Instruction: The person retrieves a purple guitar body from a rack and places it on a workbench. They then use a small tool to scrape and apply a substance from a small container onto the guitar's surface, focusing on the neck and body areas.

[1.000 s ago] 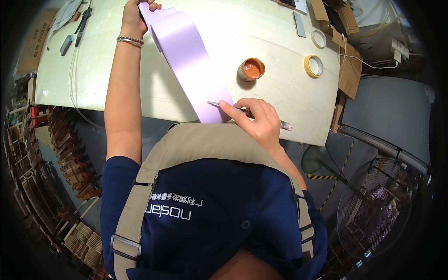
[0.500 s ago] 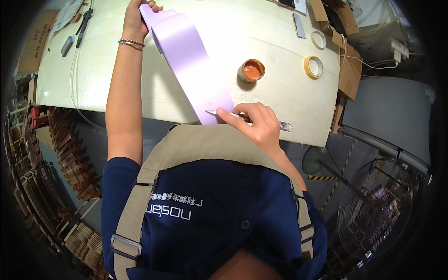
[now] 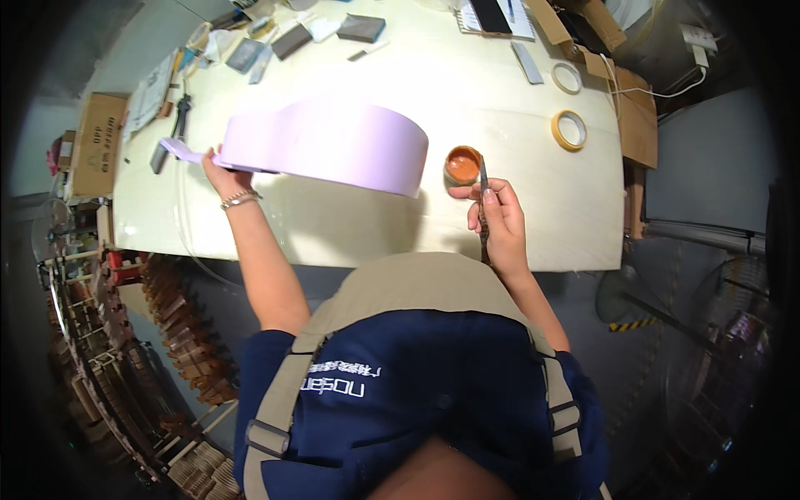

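A glossy lilac guitar (image 3: pixel 333 146) is held up on its side over the table, its curved side facing me. My left hand (image 3: pixel 227 177) is closed round its neck, near where the neck joins the body. My right hand (image 3: pixel 502 218) grips a slim, dark knife-like tool (image 3: pixel 483 200), pinched between thumb and fingers. The tool's tip points away from me, beside the rim of a small round jar (image 3: pixel 463 166) with orange-brown paste inside. Whether the tip touches the jar I cannot tell.
Two tape rolls, one yellow (image 3: pixel 569 131) and one pale (image 3: pixel 567 78), lie on the right of the table (image 3: pixel 533 250). Grey sanding blocks (image 3: pixel 362 27) and scraps sit at the far side. A phone (image 3: pixel 490 15) rests on a notebook. Racks of wooden parts (image 3: pixel 187 325) stand lower left.
The guitar has swung from slanting toward me to lying crosswise, farther from my body. My right hand has moved from its surface to the jar, turning the tool's tip away from me.
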Action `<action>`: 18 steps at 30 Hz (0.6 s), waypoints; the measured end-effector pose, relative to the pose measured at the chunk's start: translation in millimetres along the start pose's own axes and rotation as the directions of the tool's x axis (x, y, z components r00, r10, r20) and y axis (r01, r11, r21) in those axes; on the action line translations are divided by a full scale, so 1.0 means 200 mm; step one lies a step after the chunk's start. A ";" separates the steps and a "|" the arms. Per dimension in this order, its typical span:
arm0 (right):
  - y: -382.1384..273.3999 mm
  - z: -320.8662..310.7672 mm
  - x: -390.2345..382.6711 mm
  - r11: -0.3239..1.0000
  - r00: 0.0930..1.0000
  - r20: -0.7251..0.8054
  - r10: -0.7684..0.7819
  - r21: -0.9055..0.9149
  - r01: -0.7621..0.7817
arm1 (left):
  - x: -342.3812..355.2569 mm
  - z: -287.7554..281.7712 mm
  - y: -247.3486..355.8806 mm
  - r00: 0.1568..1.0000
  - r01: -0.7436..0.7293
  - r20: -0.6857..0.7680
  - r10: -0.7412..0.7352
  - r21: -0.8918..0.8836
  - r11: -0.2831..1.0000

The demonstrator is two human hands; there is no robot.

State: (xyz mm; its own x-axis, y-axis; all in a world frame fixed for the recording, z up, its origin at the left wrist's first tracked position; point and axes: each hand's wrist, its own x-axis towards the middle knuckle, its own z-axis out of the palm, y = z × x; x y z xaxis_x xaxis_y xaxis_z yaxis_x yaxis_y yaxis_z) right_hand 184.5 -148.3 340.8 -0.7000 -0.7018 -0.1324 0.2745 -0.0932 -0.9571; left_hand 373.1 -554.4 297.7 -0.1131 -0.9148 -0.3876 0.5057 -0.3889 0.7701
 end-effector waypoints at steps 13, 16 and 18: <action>-0.12 0.13 0.06 0.979 0.975 0.172 -0.143 0.166 0.114 | -0.04 -0.09 0.00 0.923 -0.320 0.305 0.233 0.274 0.907; -0.15 0.14 0.05 0.970 0.961 0.200 -0.191 0.186 0.154 | -0.11 -0.03 -0.03 0.865 -0.426 0.382 0.325 0.217 0.878; -0.17 0.16 0.05 0.956 0.942 0.203 -0.269 0.173 0.236 | -0.15 0.04 -0.02 0.807 -0.557 0.412 0.424 0.292 0.777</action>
State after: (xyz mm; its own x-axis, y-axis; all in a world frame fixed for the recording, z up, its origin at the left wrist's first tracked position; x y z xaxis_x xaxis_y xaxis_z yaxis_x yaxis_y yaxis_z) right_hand 188.9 -174.8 380.0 -0.5993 -0.7789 0.1847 0.2114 -0.3765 -0.9020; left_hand 368.3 -526.4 309.9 -0.2289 -0.9477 0.2223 0.2062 0.1759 0.9626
